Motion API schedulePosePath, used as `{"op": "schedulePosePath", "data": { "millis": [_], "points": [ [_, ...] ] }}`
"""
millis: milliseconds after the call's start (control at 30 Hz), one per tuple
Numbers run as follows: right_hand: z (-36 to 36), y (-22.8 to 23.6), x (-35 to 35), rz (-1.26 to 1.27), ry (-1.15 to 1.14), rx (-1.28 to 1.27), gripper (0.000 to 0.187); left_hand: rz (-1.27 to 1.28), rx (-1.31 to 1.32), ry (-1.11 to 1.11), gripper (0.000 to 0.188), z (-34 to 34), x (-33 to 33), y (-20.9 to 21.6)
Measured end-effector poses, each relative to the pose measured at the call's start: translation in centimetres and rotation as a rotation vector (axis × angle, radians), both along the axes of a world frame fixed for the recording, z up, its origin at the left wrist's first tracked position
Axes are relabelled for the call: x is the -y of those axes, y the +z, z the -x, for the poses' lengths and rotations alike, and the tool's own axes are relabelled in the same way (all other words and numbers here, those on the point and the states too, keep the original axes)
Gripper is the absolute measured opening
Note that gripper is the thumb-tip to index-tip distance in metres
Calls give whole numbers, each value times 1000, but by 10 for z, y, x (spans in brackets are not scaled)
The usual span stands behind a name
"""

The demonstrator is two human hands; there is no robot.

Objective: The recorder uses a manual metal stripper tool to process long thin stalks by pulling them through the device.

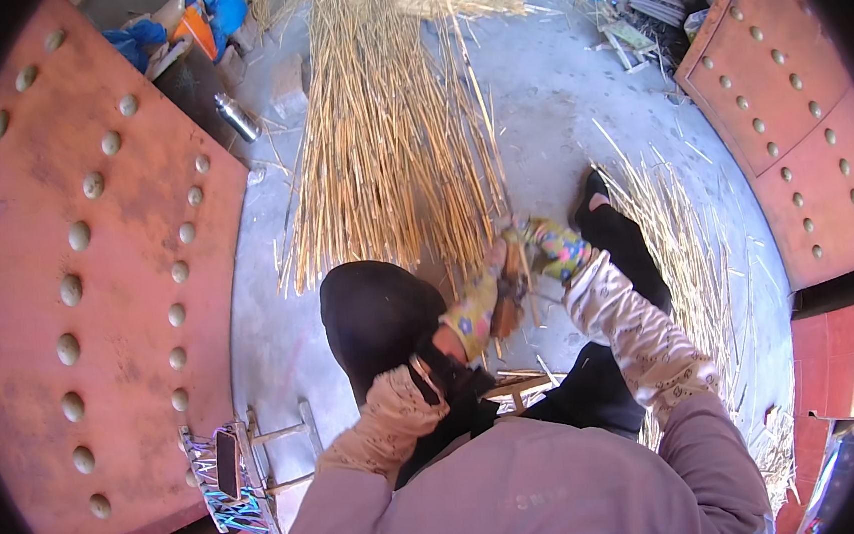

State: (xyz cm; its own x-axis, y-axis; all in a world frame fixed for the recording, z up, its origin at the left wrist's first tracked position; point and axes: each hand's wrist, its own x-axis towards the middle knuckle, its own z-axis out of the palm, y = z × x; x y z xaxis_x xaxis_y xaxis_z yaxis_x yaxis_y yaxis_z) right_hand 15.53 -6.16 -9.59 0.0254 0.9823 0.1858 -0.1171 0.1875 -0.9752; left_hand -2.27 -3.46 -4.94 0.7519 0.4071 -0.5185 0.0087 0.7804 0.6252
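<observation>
Both my hands meet in front of my knees, at the near end of a big spread of dry reed stalks (pixel 369 161). My right hand (pixel 537 242), in a flowered glove, is closed around a long reed stalk (pixel 478 82) that runs away over the spread's right edge. Close beside it, my left hand (pixel 493 267), with a flowered cuff at the wrist, has its fingers closed, partly smeared by motion. What it holds is hidden. A brown object (pixel 507 313) shows just below the hands, its kind unclear.
Pale thin stalks (pixel 681 247) lie in a pile right of my leg. Red studded door leaves (pixel 116 261) stand left and right. A metal flask (pixel 238 118) is at the far left. A woven-seat stool (pixel 231 478) carrying a phone (pixel 227 463) stands near left.
</observation>
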Motion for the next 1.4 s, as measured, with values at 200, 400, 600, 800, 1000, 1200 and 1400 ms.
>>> {"op": "schedulePosePath", "data": {
  "millis": [200,400,600,800,1000,1200,1400],
  "points": [
    [41,93,17,108,178,-948,27,7,-254,-24,47,31,32,38],
    [-14,187,-12,21,-610,-695,18,-91,-78,-102,55,42,52,86],
    [3,235,7,-87,-589,-594,25,-243,-219,-131,53,52,69,114],
    [-18,240,13,-158,-457,-754,23,-293,-170,-134,50,62,68,109],
    [-10,202,19,-155,-486,-845,21,-199,-106,-168,49,51,75,112],
    [59,168,31,101,-332,-895,18,-320,-209,-131,52,38,53,114],
    [-14,192,12,-4,-336,-964,19,-451,-181,-201,60,21,56,115]
  ]
}}
